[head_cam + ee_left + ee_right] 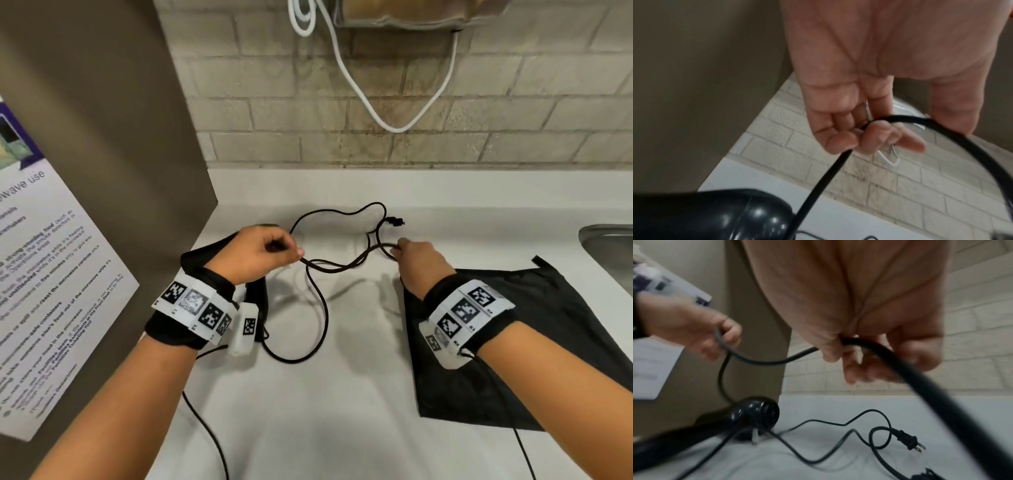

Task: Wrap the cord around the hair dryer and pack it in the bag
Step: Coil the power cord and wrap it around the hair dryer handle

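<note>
Head view: both hands up over the white counter [342,394], a span of black cord [337,267] strung btwn them. Left hand [255,255] pinches the cord near the tan side panel [102,137]; right hand [423,265] grips it further along, toward the plug [395,222], which lies loose on the counter. Hair dryer [255,301] mostly hidden under the left wrist, lying on the counter. Black bag [534,342] flat on the counter under the right forearm, near a sink [609,246].

Left wrist view: fingers [840,139] curled, cord [824,180] passing thru them and running down to the dryer body [715,214] just below. Thumb contact unclear, prob. pinching.

Right wrist view: right hand [869,337] closed round the cord [931,386]; blurred. Left hand [694,331] seen holding its own section. Dryer [756,412] on its side; rest of cord in loose loops on the counter; plug [908,441] free.

Assessment: step in hand is gathering and straightening the cord; no turns round the dryer yet, packing not begun. Next move calls for one hand to take the dryer handle while the other feeds cord round it under light tension, watching the loose loops for snags.
</note>
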